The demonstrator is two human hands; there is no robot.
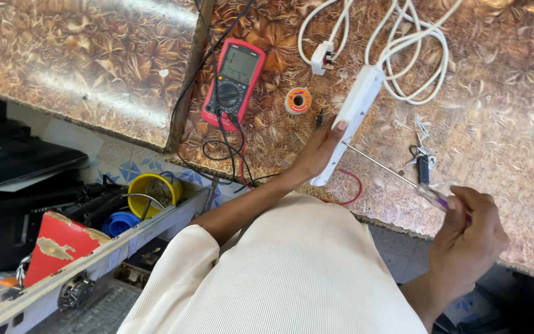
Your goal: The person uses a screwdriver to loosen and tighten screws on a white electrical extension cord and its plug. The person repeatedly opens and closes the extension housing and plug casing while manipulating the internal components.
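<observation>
White power strip (pixel 355 117), steadied at table's edge by left hand (pixel 319 154) clamped round it; right hand (pixel 468 238), at four o'clock, pinches screwdriver (pixel 397 178), tip against strip; red multimeter (pixel 233 83) at nine o'clock.

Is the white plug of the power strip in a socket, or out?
Out. The white three-pin plug lies loose on the brown patterned table, its white cable coiled beside it; no socket is around it.
</observation>
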